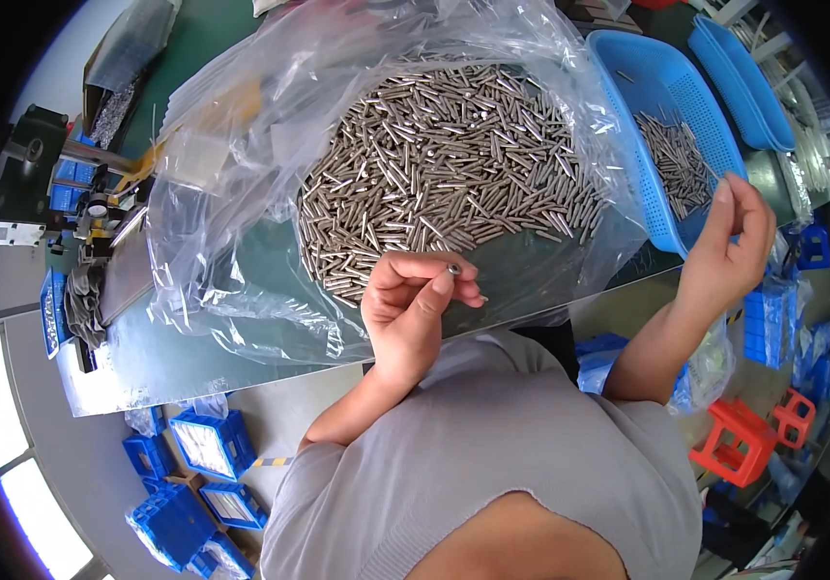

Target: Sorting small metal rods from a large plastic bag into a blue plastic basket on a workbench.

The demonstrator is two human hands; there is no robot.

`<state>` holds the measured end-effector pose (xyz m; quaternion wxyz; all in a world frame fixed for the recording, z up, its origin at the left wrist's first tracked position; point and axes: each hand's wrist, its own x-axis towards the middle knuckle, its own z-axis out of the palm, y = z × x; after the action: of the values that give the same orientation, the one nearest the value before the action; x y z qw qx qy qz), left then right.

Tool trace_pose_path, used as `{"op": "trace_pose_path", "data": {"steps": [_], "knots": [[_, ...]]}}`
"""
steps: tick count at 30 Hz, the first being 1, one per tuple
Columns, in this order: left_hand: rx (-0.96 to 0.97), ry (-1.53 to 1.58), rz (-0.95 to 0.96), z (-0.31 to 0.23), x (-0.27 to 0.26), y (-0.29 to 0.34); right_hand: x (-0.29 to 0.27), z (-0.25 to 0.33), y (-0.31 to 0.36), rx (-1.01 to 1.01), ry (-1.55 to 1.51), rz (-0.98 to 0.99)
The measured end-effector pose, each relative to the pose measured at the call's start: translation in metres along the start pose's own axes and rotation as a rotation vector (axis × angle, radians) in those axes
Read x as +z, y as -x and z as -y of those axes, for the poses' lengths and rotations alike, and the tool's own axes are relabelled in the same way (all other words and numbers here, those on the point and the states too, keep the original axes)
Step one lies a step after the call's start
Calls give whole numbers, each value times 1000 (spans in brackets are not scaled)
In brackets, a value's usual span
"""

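Observation:
A large heap of slim metal pins [453,155], pointed at the ends, lies on a clear plastic bag [231,251] spread over the green table. At the heap's near edge, my left hand [403,314] is closed with a small metal pin [453,270] between thumb and forefinger, its round end showing. My right hand [736,232] is raised at the near right rim of a blue perforated basket [655,68]. Its thumb and forefinger are pinched together, and a tiny glint at the tips is too small to name. Inside that basket sits a smaller pile of similar pins [674,159].
Another blue basket [739,82] stands farther right. At the table's left end are a dark machine fixture [33,150] and a dark cloth [84,300]. Blue crates [212,445] stand on the floor at left, with red stools [736,443] at right.

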<state>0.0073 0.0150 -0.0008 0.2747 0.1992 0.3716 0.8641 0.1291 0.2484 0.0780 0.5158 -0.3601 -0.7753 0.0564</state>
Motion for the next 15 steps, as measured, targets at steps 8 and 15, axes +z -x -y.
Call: {"op": "trace_pose_path", "data": {"steps": [8,15], "knots": [[11,2,-34,0,-2,1,42,53,64,-365,-541,815],[-1,4,-15,0,-2,1,54,55,72,-617,-331,900]]}}
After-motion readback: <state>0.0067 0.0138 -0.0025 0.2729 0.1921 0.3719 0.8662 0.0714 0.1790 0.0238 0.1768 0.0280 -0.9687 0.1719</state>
